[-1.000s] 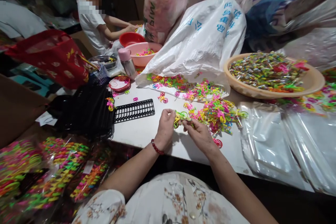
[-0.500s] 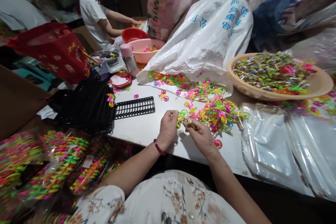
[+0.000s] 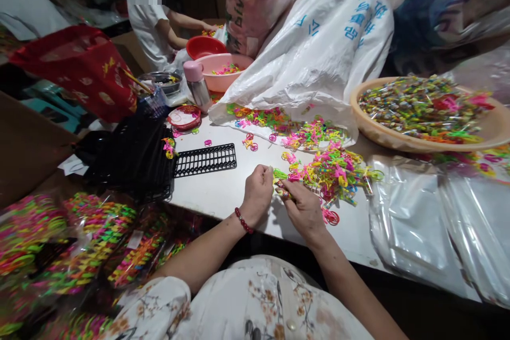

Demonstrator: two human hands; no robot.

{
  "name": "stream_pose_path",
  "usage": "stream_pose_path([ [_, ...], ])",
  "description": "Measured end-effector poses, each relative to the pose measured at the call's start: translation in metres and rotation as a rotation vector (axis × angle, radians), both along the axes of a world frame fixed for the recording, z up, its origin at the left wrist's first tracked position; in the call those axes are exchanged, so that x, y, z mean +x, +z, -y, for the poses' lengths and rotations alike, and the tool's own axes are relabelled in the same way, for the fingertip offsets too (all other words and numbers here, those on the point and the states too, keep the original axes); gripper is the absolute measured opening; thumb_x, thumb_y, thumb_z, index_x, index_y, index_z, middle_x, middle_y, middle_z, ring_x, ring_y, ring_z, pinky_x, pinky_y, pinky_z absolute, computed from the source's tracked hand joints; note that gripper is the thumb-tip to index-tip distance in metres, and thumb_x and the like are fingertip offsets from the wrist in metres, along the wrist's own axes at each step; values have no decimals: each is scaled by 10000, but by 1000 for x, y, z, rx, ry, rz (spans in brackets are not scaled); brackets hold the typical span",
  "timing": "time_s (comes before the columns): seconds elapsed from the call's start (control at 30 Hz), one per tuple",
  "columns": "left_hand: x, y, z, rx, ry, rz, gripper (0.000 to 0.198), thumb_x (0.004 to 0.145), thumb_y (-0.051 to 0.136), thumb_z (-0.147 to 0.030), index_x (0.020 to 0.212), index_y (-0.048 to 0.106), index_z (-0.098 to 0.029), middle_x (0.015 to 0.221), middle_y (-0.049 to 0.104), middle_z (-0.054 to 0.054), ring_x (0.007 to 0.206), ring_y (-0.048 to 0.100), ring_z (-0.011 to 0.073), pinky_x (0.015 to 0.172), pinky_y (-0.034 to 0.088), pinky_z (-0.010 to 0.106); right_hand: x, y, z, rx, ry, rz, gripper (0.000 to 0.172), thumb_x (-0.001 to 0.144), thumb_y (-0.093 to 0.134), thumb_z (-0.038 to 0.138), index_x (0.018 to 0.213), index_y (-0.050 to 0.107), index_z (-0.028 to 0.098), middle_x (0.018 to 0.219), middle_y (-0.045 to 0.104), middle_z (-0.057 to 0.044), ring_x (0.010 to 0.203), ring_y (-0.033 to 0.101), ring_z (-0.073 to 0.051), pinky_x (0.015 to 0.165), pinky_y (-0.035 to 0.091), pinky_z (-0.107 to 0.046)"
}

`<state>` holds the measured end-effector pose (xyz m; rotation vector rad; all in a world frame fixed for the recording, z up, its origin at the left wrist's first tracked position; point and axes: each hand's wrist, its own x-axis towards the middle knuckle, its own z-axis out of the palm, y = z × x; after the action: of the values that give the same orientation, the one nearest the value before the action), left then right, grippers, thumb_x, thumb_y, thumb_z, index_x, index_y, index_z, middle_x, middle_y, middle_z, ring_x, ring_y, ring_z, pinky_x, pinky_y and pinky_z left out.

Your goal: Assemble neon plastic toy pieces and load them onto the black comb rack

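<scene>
In front of my body, above the table's front edge, both hands are closed and close together. My left hand (image 3: pixel 258 194), with a red bead bracelet at its wrist, pinches a small yellow-green plastic toy piece (image 3: pixel 279 175). My right hand (image 3: pixel 305 210) grips a small patterned tube (image 3: pixel 283 191) held against the toy piece. The fingers partly cover both, so I cannot tell whether they are joined. Just beyond my right hand lies a heap of bright plastic toy pieces (image 3: pixel 334 170), some shaped like little bicycles, with clear tubes among them.
A black plastic rack (image 3: pixel 205 160) lies left, beside stacked black racks (image 3: pixel 127 164). A white sack (image 3: pixel 303 58) spills pieces behind the heap. To the right are a full tan basin (image 3: pixel 370 138) and clear plastic bags (image 3: pixel 414 223). A co-worker (image 3: pixel 147 24) sits at the back left.
My right hand has turned slightly and its fingers have shifted along the patterned tube, showing more of it. My left hand keeps its pinch. The whole view has shifted a little.
</scene>
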<state>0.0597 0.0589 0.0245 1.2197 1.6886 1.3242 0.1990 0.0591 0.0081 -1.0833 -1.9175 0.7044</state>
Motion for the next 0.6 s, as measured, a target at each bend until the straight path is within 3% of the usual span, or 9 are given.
stream_pose_path([
  [0.17,8,-13,3,-30,26,56,293,957,463,-376,717,479,-210,650,488,-31,614,432,130,607,318,258,2,-5,6,122,52,166,407,863,430,165,1185,680,183,957,728,-115,885,684,-245,787,565,-377],
  [0.3,8,-26,-9,-41,-79,-2,332,984,407,-445,741,453,-224,681,478,-23,635,434,142,617,321,268,18,-14,-1,97,58,216,380,881,441,187,1179,674,222,1027,731,-91,924,692,-236,815,573,-373],
  [0.37,-1,-29,-26,-33,-77,-89,303,1006,347,-437,810,459,-234,708,492,-15,641,449,154,635,329,280,32,-12,-8,103,-36,257,384,883,453,216,1207,658,220,1122,704,-106,986,679,-254,830,569,-390],
  [0.5,-35,-25,-81,-130,115,-422,167,993,389,-342,965,499,-219,900,577,52,812,550,195,745,385,310,53,3,-16,154,-283,302,427,863,460,255,1249,627,184,1238,628,-157,1063,642,-302,858,540,-430],
  [0.6,-59,-22,-121,-189,229,-536,196,945,491,-341,1003,530,-158,1146,541,176,1063,543,274,886,393,376,48,14,-12,30,-218,197,331,872,467,299,1112,673,202,1048,686,-117,948,657,-280,833,522,-411],
])
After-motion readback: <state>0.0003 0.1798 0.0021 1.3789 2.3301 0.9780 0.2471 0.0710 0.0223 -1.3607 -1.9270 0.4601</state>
